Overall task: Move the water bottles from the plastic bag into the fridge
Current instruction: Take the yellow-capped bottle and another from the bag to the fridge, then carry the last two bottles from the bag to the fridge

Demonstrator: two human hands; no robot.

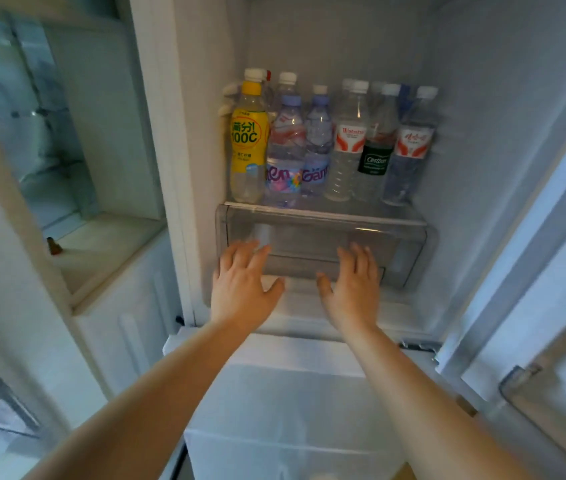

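The fridge (482, 140) stands open in front of me. Several bottles crowd its glass shelf (326, 211): a yellow drink bottle (248, 143) at the left, two purple-labelled water bottles (285, 150), a clear Watsons bottle (347, 143), a dark-labelled bottle (375, 157) and a red-labelled one (409, 147) at the right, with more behind. My left hand (243, 285) and my right hand (352, 285) reach with straight fingers toward the front of the clear drawer (406, 244) under the shelf; both hold nothing. The plastic bag is out of view.
The fridge door (534, 306) hangs open at the right with a door bin (524, 393) low down. A white cabinet (108, 271) with a glass-fronted recess flanks the fridge on the left. A lower freezer front (292, 393) lies beneath my arms.
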